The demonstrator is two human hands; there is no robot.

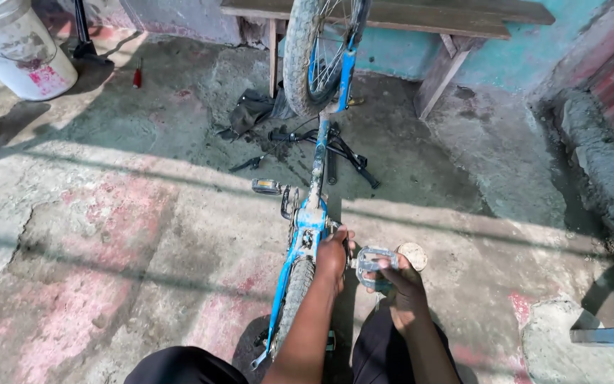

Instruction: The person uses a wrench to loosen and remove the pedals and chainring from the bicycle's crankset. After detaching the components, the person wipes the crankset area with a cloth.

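On the cracked floor (143,235) stands a blue bike (312,213), flipped over so its wheels (321,50) point up and its parts are easy to reach. Left hand (332,254) grips the crank by the frame to keep it steady. Right hand (396,281) clasps the grey pedal (373,259).

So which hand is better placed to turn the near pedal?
Probably the right hand: it already grips the grey pedal. The left hand rests at the blue frame by the crank, seemingly steadying the upside-down bike.

Head-worn view, steeply down, close over floor (108,270)
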